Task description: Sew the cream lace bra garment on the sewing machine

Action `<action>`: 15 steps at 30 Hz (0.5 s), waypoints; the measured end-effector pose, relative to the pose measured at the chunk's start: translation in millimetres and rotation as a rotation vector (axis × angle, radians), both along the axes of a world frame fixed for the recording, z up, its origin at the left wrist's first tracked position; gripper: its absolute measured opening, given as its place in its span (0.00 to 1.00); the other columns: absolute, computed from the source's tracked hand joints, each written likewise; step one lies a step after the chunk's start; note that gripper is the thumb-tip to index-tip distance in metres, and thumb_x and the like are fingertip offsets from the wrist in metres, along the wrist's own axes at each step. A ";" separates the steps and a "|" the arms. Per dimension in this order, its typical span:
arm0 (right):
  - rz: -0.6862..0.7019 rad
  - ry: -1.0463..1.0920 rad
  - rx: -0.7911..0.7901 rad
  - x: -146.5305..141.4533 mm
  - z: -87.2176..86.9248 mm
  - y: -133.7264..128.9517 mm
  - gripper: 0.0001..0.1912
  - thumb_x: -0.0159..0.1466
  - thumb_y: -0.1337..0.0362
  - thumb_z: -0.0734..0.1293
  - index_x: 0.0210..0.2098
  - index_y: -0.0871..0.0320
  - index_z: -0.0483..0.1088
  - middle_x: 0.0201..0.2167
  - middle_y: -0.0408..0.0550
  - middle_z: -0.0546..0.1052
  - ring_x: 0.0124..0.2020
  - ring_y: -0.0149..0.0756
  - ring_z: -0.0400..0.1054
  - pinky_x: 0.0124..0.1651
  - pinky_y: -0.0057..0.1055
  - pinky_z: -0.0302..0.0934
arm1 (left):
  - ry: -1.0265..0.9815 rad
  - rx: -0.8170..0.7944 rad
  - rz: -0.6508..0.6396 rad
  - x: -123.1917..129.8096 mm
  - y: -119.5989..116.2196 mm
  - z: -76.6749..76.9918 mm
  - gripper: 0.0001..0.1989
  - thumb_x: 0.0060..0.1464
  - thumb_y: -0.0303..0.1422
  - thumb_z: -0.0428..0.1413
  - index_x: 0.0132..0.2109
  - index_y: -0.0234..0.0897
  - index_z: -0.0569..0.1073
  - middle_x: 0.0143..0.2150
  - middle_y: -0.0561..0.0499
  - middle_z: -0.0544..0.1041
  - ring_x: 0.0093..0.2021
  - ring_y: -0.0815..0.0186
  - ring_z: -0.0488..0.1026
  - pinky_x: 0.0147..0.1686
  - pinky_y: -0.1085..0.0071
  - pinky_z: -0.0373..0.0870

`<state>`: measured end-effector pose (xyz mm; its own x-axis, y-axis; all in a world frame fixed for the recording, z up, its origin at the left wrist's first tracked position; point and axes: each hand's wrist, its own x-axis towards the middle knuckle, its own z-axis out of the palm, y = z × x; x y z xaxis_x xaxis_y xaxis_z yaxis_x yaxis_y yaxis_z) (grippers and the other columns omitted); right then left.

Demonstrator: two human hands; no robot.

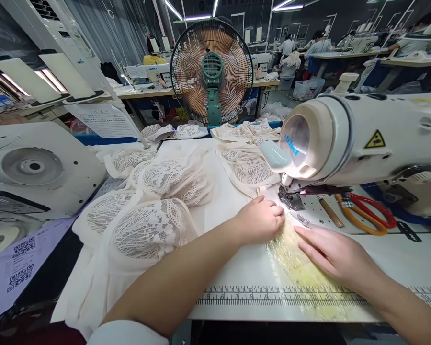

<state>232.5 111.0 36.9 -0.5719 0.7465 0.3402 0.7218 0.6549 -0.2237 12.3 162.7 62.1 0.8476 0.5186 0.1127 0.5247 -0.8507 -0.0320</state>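
Note:
A cream lace bra (251, 167) lies left of the sewing machine's needle area, its near edge running toward the presser foot (290, 199). My left hand (260, 219) is closed at that edge, just left of the foot, with its fingertips curled out of sight. To the right, my right hand (332, 251) rests low with its fingers stretched out over a yellowish, shiny film-covered patch (294, 254) on the table. A small pointed metal piece (301, 219) shows just beyond its index fingertip; whether the two touch I cannot tell.
More lace bras (151, 227) are heaped at left. The white sewing machine (373, 134) stands at right, with scissors (366, 213) and a wooden-handled tool (331, 213) beneath its arm. A printed ruler strip (244, 295) crosses the table front. Behind stands a large fan (212, 72).

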 end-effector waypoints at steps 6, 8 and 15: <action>0.006 0.006 0.006 1.7 -2.5 0.1 0.21 0.72 0.58 0.52 0.46 0.62 0.71 0.32 0.48 0.74 0.31 0.40 0.69 0.27 0.33 0.63 | -0.003 0.002 0.046 -3.1 6.5 -2.2 0.14 0.62 0.35 0.49 0.48 0.30 0.72 0.49 0.45 0.72 0.50 0.59 0.65 0.57 0.54 0.58; 0.005 0.012 0.010 2.5 -4.1 -0.3 0.20 0.72 0.58 0.52 0.46 0.62 0.71 0.31 0.47 0.74 0.31 0.39 0.69 0.27 0.33 0.63 | -0.001 0.009 0.059 -3.5 8.7 -5.0 0.15 0.62 0.37 0.50 0.49 0.29 0.72 0.49 0.45 0.72 0.50 0.58 0.65 0.58 0.54 0.57; -0.004 0.032 0.009 -1.0 -5.6 0.9 0.19 0.71 0.58 0.53 0.45 0.59 0.72 0.35 0.48 0.75 0.35 0.42 0.71 0.30 0.35 0.66 | -0.014 0.047 0.177 -7.0 10.3 -8.8 0.18 0.61 0.40 0.51 0.48 0.29 0.72 0.48 0.44 0.72 0.49 0.58 0.66 0.55 0.56 0.60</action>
